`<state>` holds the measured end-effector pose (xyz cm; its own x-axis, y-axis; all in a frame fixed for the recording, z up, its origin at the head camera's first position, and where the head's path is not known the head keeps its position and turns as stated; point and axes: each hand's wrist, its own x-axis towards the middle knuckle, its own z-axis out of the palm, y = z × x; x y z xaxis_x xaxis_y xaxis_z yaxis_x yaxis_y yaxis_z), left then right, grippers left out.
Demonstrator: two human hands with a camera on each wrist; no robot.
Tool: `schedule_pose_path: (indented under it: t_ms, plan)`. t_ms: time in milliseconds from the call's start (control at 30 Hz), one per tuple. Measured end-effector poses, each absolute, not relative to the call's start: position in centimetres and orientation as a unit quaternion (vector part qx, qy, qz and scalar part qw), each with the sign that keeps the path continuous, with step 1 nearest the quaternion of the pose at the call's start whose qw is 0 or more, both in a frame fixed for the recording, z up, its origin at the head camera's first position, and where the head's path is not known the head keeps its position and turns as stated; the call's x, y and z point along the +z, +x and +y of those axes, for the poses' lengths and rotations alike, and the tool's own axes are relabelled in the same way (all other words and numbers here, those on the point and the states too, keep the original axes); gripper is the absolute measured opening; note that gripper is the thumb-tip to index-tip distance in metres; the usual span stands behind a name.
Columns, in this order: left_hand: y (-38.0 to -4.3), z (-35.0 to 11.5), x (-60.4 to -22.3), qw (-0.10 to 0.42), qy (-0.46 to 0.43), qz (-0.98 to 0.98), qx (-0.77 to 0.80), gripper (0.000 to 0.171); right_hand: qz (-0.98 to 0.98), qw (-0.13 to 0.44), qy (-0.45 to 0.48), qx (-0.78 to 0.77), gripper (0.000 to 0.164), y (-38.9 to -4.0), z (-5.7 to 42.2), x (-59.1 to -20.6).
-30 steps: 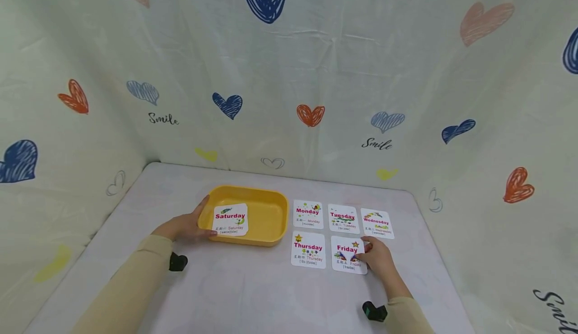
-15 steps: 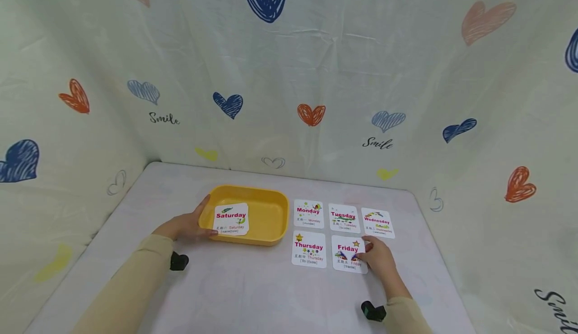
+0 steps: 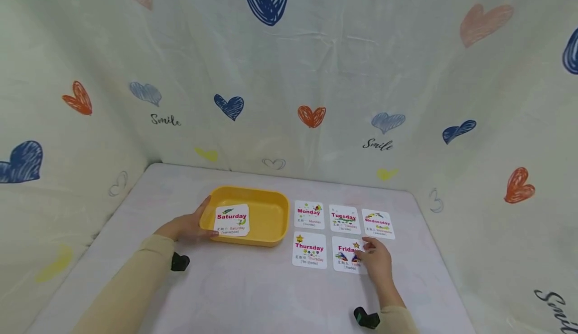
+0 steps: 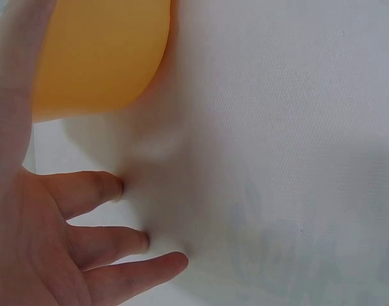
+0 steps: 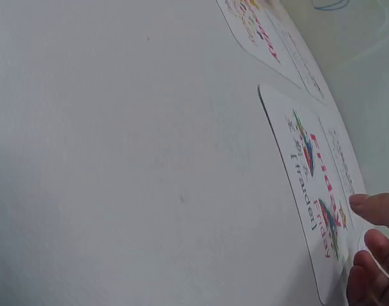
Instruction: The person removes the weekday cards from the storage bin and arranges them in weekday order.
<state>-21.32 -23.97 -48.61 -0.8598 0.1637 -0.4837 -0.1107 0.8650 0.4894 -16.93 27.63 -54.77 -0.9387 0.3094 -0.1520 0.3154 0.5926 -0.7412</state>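
Observation:
At the left end of a yellow tray (image 3: pixel 264 242), my left hand (image 3: pixel 187 226) holds it with the thumb at the near corner and a fingertip at the far one. Three spread fingers (image 4: pixel 86 242) show beside the tray in the left wrist view. A white Saturday card (image 3: pixel 231 219) lies in the tray near the thumb. My right hand (image 3: pixel 378 260) is over the right edge of the Friday card (image 3: pixel 346 255), its fingers loosely bent and apart. In the right wrist view the Friday card (image 5: pixel 309 185) lies flat, with fingertips (image 5: pixel 376 207) overlapping its edge.
Monday (image 3: pixel 309 214), Tuesday (image 3: pixel 345 219) and Wednesday (image 3: pixel 378 223) cards form the back row; the Thursday card (image 3: pixel 309 249) lies left of Friday. Dark wrist devices (image 3: pixel 366 318) sit by both wrists. A heart-print curtain (image 3: pixel 289 73) borders the white table (image 3: pixel 271 294).
My right hand has loosened from the Friday card's edge, and its wrist has shifted slightly left. The cards, the tray and my left hand stay in place.

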Motion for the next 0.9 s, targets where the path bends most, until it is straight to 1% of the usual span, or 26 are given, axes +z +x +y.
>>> schedule_pose_path:
  t_ms: [100,200,567,733,900]
  plan:
    - [-21.4,-23.9,-48.8,0.263,0.011,0.928,0.263,0.126,0.866,-0.024,0.187,-0.463,0.045,-16.8,26.5,-54.7]
    - [-21.5,-24.0,-48.9,0.260,0.009,0.929,0.262,0.126,0.844,-0.033,0.185,-0.503,0.045,-16.8,25.0,-54.5]
    - [-21.4,-23.8,-49.1,0.257,0.010,0.931,0.258,0.123,0.784,-0.018,0.162,-0.599,0.046,-17.0,18.8,-54.1]
    - [-21.5,-23.8,-49.3,0.256,0.005,0.931,0.260,0.125,0.771,-0.003,0.140,-0.621,0.045,-17.8,16.7,-53.1]
    - [-21.3,-23.7,-48.9,0.258,0.001,0.932,0.256,0.124,0.755,0.010,0.109,-0.647,0.043,-18.2,14.0,-51.4]
